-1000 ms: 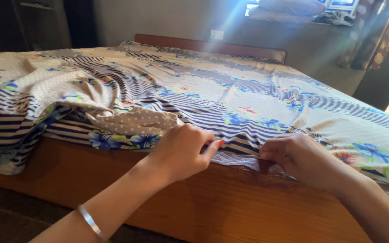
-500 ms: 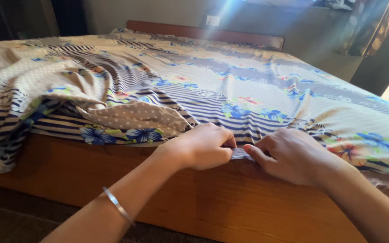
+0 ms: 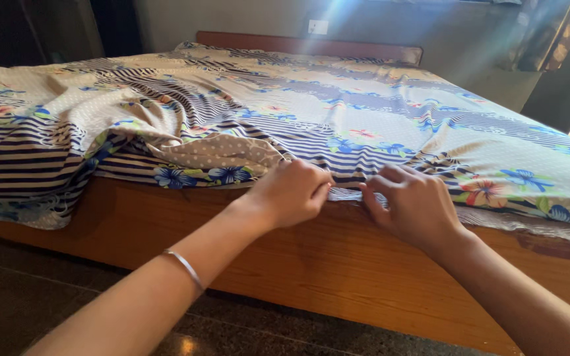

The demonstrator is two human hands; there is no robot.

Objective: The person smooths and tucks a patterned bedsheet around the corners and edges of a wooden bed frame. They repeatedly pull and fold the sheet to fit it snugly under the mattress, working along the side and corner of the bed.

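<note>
A bedsheet (image 3: 311, 112) with navy stripes, cream dotted bands and blue and orange flowers covers a wooden bed (image 3: 338, 257). My left hand (image 3: 291, 192), with a thin metal bangle on the wrist, is closed on the sheet's edge at the bed's near side. My right hand (image 3: 413, 206) pinches the same edge a little to the right, and a short strip of sheet is stretched between the two hands. Left of my hands the sheet is bunched and rumpled, and it hangs over the bed's left corner.
A wooden headboard (image 3: 311, 46) stands against the far wall, with a white wall socket (image 3: 317, 26) above it. A curtain (image 3: 549, 33) hangs at the upper right. The dark tiled floor (image 3: 47, 283) runs along the bed's near side.
Both hands have drawn closer together along the sheet's edge, keeping hold of it. The camera has shifted a little, so the bed sits lower and more to the right in view.
</note>
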